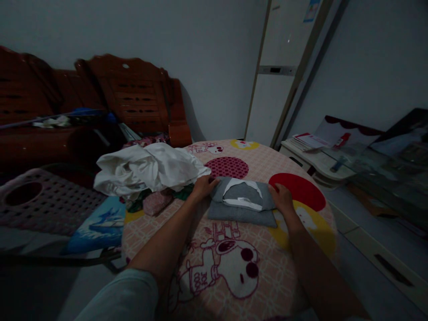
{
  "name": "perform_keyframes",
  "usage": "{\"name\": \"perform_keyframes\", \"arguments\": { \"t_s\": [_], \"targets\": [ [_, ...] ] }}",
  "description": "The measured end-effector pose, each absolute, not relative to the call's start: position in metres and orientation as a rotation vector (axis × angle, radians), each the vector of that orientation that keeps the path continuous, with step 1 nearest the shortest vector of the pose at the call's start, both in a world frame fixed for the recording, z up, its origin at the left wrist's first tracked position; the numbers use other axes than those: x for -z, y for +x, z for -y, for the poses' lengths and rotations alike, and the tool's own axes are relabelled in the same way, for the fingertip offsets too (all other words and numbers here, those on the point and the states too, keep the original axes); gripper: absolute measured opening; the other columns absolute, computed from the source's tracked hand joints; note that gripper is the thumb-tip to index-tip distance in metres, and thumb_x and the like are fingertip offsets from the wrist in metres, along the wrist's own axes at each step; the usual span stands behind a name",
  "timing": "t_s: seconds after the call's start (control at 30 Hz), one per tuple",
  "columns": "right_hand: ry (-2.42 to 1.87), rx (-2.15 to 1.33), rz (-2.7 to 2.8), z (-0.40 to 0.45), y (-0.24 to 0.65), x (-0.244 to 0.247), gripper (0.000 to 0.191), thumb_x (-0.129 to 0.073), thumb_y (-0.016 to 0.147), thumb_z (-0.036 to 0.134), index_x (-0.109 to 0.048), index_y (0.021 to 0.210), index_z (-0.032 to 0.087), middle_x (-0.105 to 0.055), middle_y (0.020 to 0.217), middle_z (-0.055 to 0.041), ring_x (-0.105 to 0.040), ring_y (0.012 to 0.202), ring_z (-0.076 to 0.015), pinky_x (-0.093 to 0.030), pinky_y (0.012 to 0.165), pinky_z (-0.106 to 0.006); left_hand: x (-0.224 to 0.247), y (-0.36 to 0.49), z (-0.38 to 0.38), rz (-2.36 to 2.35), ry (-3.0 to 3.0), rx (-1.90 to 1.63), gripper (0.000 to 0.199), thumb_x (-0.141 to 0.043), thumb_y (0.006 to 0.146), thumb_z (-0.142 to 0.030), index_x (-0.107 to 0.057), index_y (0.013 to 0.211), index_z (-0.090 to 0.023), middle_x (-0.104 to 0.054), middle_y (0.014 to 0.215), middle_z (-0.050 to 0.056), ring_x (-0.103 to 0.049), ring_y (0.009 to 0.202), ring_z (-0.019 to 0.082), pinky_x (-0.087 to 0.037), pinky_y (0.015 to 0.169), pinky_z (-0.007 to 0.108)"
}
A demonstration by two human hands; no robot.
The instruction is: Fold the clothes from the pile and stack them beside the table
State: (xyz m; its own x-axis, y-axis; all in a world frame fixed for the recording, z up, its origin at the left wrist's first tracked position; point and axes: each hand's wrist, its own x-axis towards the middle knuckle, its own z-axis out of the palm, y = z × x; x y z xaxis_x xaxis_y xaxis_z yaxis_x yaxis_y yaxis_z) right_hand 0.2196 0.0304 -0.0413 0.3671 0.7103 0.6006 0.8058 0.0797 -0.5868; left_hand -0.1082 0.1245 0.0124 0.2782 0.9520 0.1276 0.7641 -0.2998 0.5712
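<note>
A grey shirt with a white-trimmed neckline lies folded into a compact bundle on the round table, its collar facing up. My left hand grips the bundle's left upper edge with thumb and fingers closed. At the opposite end, my right hand pinches the right side of the same shirt. To the left of my left hand sits a crumpled white cloth, heaped over dark green and pinkish fabric.
Behind the table on the left stands a carved wooden sofa. A woven chair and a blue cushion are at the left. A white cabinet and a glass-topped stand occupy the right; a tall air conditioner is at the back.
</note>
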Motion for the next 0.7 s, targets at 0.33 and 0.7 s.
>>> {"name": "perform_keyframes", "arguments": {
  "t_s": [0.33, 0.7],
  "targets": [
    [-1.693, -0.292, 1.334, -0.034, 0.206, 0.031, 0.04, -0.069, 0.064, 0.049, -0.062, 0.09, 0.019, -0.07, 0.087, -0.0086, -0.065, 0.082, -0.0267, -0.053, 0.078, -0.043, -0.009, -0.101, -0.127, -1.561, 2.113, -0.443, 0.037, -0.07, 0.07, -0.052, -0.062, 0.078, -0.017, -0.066, 0.075, 0.005, -0.062, 0.075, 0.021, -0.039, 0.06, 0.026],
    [-1.419, -0.884, 0.995, -0.018, 0.184, 0.008, 0.055, -0.078, 0.055, 0.044, -0.065, 0.1, 0.014, -0.074, 0.09, -0.009, -0.069, 0.078, -0.0242, -0.054, 0.069, -0.034, -0.005, -0.101, -0.124, -1.295, 1.89, -0.694, 0.042, -0.072, 0.066, -0.043, -0.064, 0.096, -0.015, -0.069, 0.089, 0.003, -0.063, 0.088, 0.022, -0.047, 0.07, 0.026]
  ]
}}
